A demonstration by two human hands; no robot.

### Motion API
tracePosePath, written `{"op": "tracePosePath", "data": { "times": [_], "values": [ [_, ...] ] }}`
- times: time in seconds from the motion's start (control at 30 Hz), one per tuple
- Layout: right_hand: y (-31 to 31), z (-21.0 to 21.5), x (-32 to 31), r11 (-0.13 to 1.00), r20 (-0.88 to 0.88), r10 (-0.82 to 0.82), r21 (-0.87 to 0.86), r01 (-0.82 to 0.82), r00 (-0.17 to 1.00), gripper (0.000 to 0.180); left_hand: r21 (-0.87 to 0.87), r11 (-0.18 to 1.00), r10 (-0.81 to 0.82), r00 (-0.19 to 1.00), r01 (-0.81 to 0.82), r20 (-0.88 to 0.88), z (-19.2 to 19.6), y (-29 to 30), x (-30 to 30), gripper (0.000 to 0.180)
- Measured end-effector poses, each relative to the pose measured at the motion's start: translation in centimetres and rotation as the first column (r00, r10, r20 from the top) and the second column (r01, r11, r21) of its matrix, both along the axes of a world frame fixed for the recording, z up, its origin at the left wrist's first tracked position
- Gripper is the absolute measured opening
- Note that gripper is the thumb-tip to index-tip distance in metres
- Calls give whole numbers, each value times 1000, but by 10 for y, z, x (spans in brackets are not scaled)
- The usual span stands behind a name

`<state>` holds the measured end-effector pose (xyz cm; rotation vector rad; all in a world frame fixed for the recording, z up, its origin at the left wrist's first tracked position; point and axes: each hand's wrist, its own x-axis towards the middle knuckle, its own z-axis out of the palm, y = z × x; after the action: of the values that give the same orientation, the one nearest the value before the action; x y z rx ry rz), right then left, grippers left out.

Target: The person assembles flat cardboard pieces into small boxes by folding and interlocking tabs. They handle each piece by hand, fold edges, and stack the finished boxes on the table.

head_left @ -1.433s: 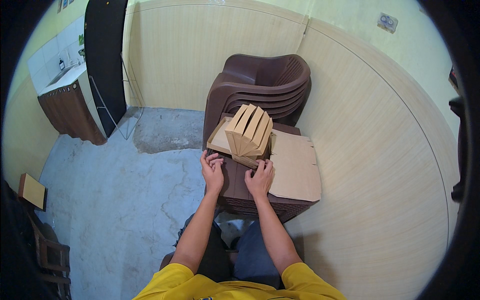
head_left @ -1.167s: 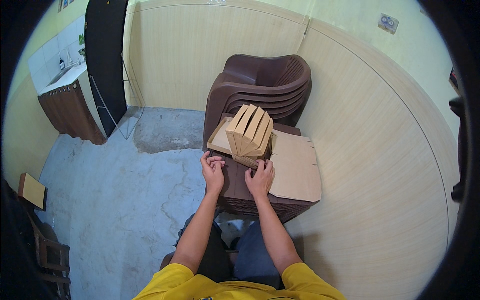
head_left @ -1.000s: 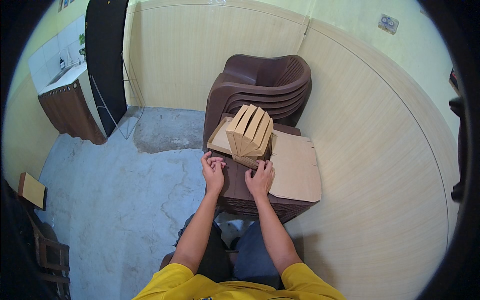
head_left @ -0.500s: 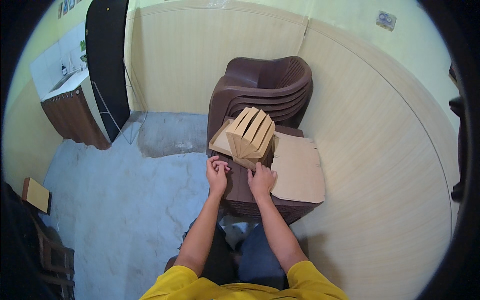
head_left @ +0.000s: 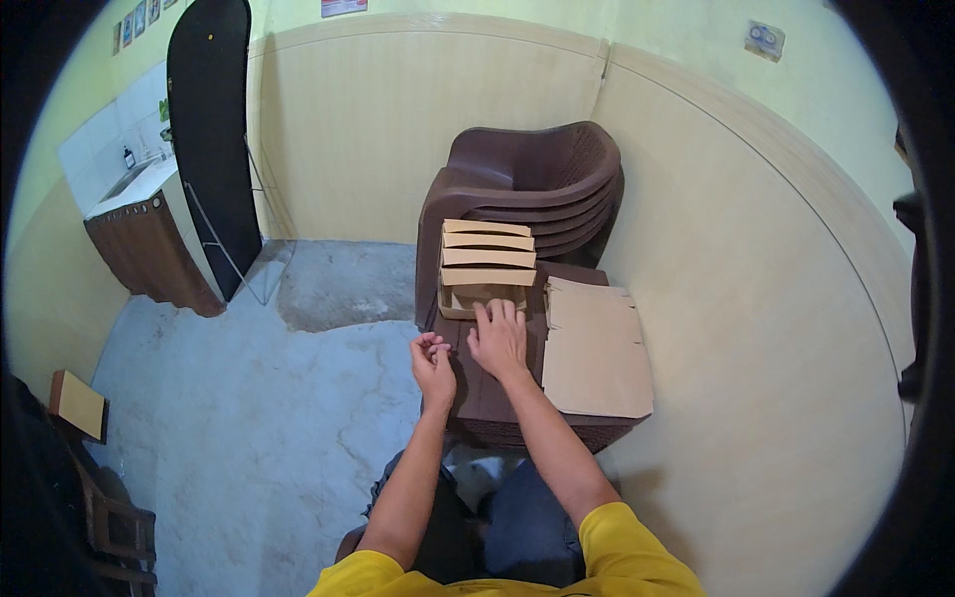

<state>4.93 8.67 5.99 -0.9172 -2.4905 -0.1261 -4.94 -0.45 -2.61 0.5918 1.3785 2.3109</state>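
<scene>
Several folded brown cardboard trays stand nested together, their rims rising in rows toward the far side. They rest on the brown plastic seat of a stack in front of me. My right hand reaches to the nearest tray, its fingers stretched out at the tray's near edge; the fingertips seem to touch it. Short of the trays and to their left, my left hand hovers with fingers loosely curled and apart, and nothing shows in it.
Flat cardboard sheets lie on the right part of the seat, near the wood-look wall panel. Stacked brown plastic chairs rise behind the trays. At the left are a black board on thin metal legs and a sink counter.
The trays, turned askew before, now sit squared up with their rims running across. My right hand has moved forward onto the nearest tray. My left hand stays near the same place.
</scene>
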Motion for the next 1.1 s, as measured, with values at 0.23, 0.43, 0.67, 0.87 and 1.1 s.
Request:
{"op": "tracePosePath", "data": {
  "times": [0.23,0.43,0.67,0.87,1.1],
  "values": [
    [35,-22,5,971,25,-222,97,218,975,21,-30,999,-19,998,17,-66,2,-1,0,20],
    [65,-26,-6,960,-18,-281,8,282,959,22,-84,994,-74,996,69,-56,3,-1,2,16],
    [85,-17,0,954,102,-216,-190,233,971,33,-62,995,-77,994,72,-83,5,-1,2,12],
    [69,-10,31,971,-25,-196,-141,191,980,48,-73,992,-102,993,99,-51,6,-1,3,6],
    [28,20,134,942,-177,-311,-190,278,934,65,-77,992,-103,992,97,-75,2,0,-1,7]
  ]
}}
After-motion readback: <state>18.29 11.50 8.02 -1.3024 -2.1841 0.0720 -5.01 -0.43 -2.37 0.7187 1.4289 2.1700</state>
